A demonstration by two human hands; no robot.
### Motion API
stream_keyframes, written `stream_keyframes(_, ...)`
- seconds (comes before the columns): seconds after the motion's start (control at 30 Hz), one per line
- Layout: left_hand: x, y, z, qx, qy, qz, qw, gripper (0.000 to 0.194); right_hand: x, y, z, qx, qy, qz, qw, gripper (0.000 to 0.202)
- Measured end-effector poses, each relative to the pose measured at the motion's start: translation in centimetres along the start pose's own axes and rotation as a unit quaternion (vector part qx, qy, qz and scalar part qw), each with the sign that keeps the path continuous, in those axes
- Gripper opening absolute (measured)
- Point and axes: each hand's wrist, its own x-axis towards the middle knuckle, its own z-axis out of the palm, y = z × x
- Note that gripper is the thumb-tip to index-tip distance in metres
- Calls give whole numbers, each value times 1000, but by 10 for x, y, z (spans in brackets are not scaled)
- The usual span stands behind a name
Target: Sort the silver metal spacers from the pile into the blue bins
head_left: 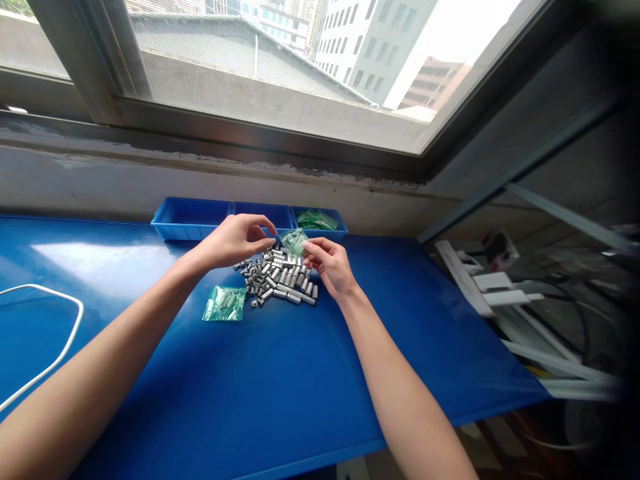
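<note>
While near metal pieces (290,279), left hand (234,239), grip unclear; right hand (334,264), fingertips tight on 1 green packet (293,241).

Clear green-tinted bag (294,242), crinkled, pinched by right fingers (319,248), just right of left fingers (260,223). Grey metal pieces (285,277), short, mostly cylindrical, loose heap, mixed directions, between and nearer than both sets of fingers. Second green bag (224,304) flat, nearer than left fingers; contents unclear.

Green packet (295,242) in right fingers (317,249), near metal pieces (281,278)
</note>
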Motion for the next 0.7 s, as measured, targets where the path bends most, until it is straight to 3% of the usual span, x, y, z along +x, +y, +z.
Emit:
stream_keyframes(0.13,-4,0,-15,104,-145,-10,984,35,6,1,-2,125,101,-6,987,31)
stream_keyframes(0.3,-10,-7,-27,162,-255,-79,950,45,8,3,-3,124,115,24,985,27)
stream_keyframes(0.47,-12,-13,-24,192,-290,-128,929,53,5,0,-1,135,107,60,983,14)
stream_keyframes(0.7,-10,-12,-24,140,-312,-115,933,50,3,-3,-1,116,70,77,988,16)
